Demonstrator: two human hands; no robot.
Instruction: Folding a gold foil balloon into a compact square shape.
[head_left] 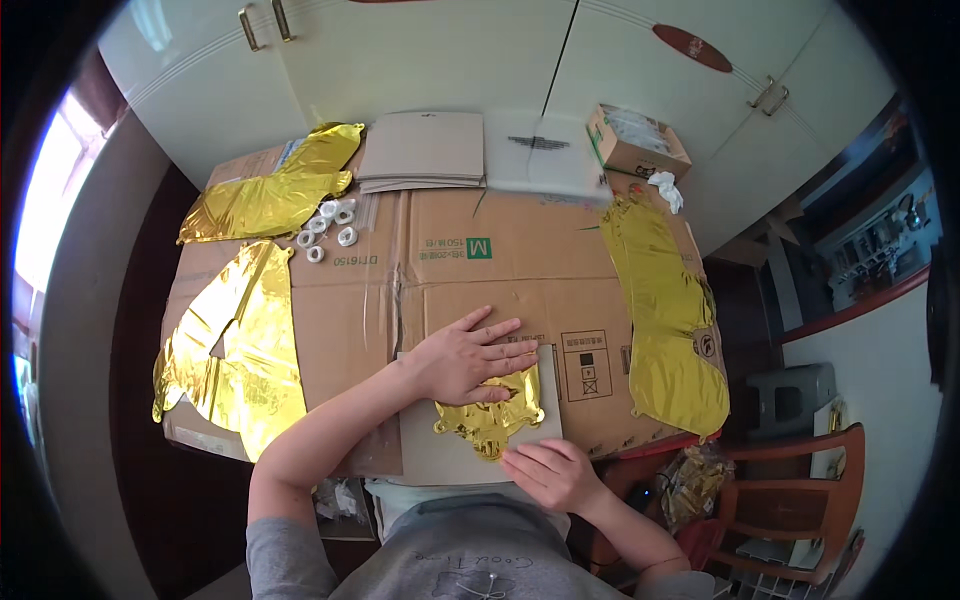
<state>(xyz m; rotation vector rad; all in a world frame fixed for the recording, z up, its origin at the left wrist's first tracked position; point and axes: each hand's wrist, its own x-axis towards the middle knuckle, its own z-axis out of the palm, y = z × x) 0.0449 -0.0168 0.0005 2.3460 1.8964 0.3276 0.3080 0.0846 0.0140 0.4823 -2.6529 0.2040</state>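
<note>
A folded gold foil balloon (488,425) lies on a grey cardboard sheet (425,450) at the front edge of the table. My left hand (468,362) is pressed flat across the upper part of the balloon, its fingers spread and pointing right, hiding some of the foil. At the balloon's lower tip, my right hand (553,475) has its fingers drawn together, and their ends meet the edge of the foil. Its thumb is mostly hidden.
Flat gold foil balloons lie at the left (265,350), back left (270,195) and right (670,320). White ribbon rolls (318,228), a stack of grey cardboard sheets (422,150), a white plastic sheet (545,155) and a small box (638,145) sit toward the back. A wooden chair (790,490) stands right.
</note>
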